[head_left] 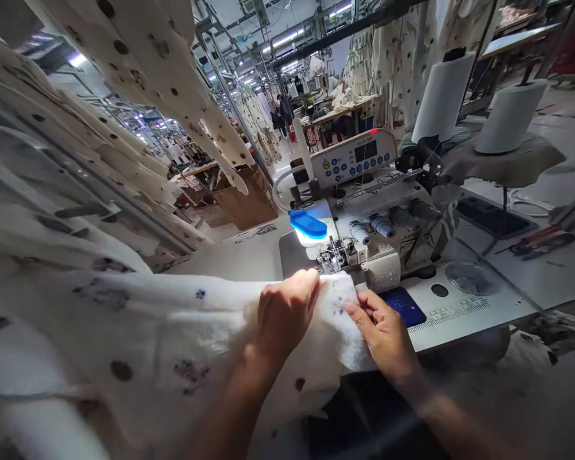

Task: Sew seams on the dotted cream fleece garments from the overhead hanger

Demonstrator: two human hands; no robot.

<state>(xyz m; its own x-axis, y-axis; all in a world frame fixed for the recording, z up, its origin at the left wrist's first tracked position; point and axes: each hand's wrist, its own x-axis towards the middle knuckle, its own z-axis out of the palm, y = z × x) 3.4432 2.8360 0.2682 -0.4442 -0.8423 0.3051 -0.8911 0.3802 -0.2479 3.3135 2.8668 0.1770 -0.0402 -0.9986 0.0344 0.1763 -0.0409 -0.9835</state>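
White fleecy fabric (342,313) with small dark prints lies across the front of an overlock sewing machine (383,271). My left hand (290,310) is closed on the fabric just in front of the needle area, its fingertips turned down into the cloth. To its right, my right hand (386,329) pinches the fabric's right edge between thumb and fingers. The cloth's upper edge lies close to the presser foot (335,255); whether it is under the foot I cannot tell. A bright lamp lights this spot beside a blue plate (309,223).
Two white thread cones (443,96) stand behind the machine on the right. A control panel (354,156) tops the machine head. Scissors or similar tools with red handles (541,243) lie on the table at right. Printed garments (138,57) hang at left; a cardboard box (246,198) stands beyond the table.
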